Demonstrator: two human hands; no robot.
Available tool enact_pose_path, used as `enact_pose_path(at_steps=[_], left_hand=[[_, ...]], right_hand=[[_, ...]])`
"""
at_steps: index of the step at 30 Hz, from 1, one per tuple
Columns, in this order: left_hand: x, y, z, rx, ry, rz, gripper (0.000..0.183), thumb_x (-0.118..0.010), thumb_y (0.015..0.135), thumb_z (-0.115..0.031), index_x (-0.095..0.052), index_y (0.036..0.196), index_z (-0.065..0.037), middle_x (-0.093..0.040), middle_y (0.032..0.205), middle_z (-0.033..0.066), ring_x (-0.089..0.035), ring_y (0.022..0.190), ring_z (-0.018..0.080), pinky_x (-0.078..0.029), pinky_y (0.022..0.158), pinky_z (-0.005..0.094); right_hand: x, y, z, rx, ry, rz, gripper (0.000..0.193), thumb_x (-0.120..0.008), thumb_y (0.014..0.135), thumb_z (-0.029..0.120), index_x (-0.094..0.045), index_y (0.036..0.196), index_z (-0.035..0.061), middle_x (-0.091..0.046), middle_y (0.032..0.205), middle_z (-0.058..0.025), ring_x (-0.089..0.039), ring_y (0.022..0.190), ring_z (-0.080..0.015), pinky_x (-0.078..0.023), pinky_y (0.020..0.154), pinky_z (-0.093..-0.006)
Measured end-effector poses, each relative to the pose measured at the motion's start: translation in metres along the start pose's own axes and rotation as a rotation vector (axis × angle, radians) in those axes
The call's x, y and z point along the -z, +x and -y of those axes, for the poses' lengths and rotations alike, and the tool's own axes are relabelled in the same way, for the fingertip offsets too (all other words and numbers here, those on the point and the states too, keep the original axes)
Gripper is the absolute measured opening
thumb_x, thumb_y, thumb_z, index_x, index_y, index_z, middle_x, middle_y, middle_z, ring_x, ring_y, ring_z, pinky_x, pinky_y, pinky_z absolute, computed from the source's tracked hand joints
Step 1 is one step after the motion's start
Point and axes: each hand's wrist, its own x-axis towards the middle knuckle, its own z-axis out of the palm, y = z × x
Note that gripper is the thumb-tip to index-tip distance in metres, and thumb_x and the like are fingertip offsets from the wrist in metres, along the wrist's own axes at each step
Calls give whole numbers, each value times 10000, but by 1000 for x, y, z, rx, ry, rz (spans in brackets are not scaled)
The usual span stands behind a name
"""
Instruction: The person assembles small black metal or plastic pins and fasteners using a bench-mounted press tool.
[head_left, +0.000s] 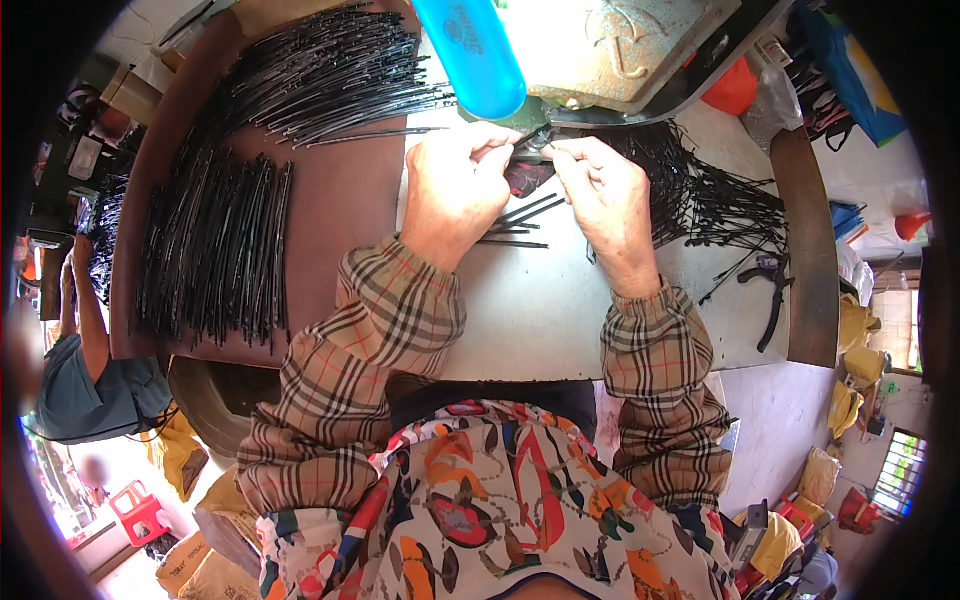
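Note:
My left hand (pixel 455 190) is closed in a pinch on a thin black rod (pixel 385 134) that looks like an umbrella rib; its shaft sticks out to the left. Facing it, my right hand (pixel 607 205) pinches thumb against fingers close to the rod's end, on something too small to make out. A small dark metal fixture (pixel 540 136) sits between my fingertips, partly hidden by them. Under my hands lie several short black rods (pixel 525 215) and a dark reddish piece (pixel 528 180).
Black rods lie in a far pile (pixel 330 75) and a near-left row (pixel 215 250). A tangled black bundle (pixel 730 200) and pliers (pixel 770 300) lie right. A blue tray (pixel 475 60) and rusty metal machine cover (pixel 625 50) stand ahead. Another person's arm (pixel 90 310) shows far left.

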Motion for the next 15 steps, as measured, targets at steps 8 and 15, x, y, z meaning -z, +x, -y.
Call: enact_pose_path(at_steps=[8,15], left_hand=[[2,2,6,-72,0,2,165,-616,783,-49,-707,909,5,-686,771,157,-657,677,213,-505,660,296],[-3,8,11,-182,83,-45,153,-620,771,-40,-716,885,-5,-689,790,156,-653,701,249,-506,682,314]], right_hand=[[1,3,-3,-21,34,12,128,-610,884,86,-671,915,-22,-605,653,-10,-467,567,-8,-370,483,-195],[-1,8,-8,43,2,-16,136,-608,887,87,-674,918,-28,-616,665,2,-469,553,-11,-369,474,-193]])
